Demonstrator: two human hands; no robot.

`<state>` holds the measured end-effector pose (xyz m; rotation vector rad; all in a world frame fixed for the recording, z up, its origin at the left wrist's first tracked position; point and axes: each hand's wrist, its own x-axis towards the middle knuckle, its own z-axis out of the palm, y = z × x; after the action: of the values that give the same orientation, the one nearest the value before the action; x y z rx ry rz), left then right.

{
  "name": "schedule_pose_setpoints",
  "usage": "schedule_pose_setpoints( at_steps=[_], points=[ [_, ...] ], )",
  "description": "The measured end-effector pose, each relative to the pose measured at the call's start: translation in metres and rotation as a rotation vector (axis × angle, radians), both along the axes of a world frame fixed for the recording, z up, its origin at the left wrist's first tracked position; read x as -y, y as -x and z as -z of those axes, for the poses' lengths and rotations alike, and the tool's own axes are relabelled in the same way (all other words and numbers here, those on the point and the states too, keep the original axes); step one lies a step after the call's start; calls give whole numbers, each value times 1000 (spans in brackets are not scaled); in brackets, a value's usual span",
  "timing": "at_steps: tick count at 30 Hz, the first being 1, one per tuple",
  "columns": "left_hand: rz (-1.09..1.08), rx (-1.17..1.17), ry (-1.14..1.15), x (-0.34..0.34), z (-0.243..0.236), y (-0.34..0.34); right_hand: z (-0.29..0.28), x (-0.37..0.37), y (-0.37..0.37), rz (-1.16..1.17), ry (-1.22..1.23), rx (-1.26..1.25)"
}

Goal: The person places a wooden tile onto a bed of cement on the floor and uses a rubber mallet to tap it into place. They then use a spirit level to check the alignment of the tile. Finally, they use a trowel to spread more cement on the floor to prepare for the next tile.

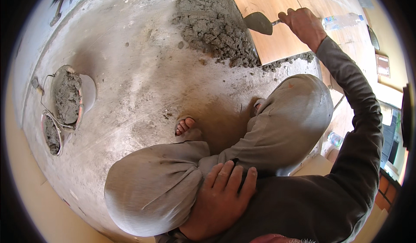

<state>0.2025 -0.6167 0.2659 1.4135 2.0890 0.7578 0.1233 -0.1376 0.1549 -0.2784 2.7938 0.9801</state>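
My right hand grips the handle of a trowel, its blade held over a wooden-coloured tile at the upper right. Beside that tile's left edge lies a mound of rough grey mortar, with crumbs trailing along the near edge. My left hand rests in my lap against my bent leg, fingers loosely apart; a small dark thing shows partly behind them, too hidden to name. I squat in grey trousers, with bare toes showing.
Two buckets of mortar stand at the left, a tool leaning by them. A long-handled tool lies at the upper left. More tiles continue rightward, with a plastic bottle and other items near the right wall.
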Motion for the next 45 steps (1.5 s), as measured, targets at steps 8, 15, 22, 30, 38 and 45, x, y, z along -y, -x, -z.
schedule_pose_setpoints(
  at_steps=[8, 15, 22, 30, 38, 45],
  points=[
    [32, 6, 58, -8, -2, 4, -12, 42, -81, 158, 101, 45],
    [28, 24, 124, -10, 1, 7, -22, 40, -126, 267, 183, 54],
    [32, 11, 170, -15, 0, 10, 45, 33, -147, 702, 1457, -75],
    [32, -24, 243, -20, 1, 12, 94, 71, -26, 1288, 2165, -16],
    [9, -45, 167, -18, -1, 12, 119, 90, 36, 1144, 2059, 182],
    [5, -24, 177, -16, 1, 12, 108, 111, 54, 862, 1884, 158]
  ],
)
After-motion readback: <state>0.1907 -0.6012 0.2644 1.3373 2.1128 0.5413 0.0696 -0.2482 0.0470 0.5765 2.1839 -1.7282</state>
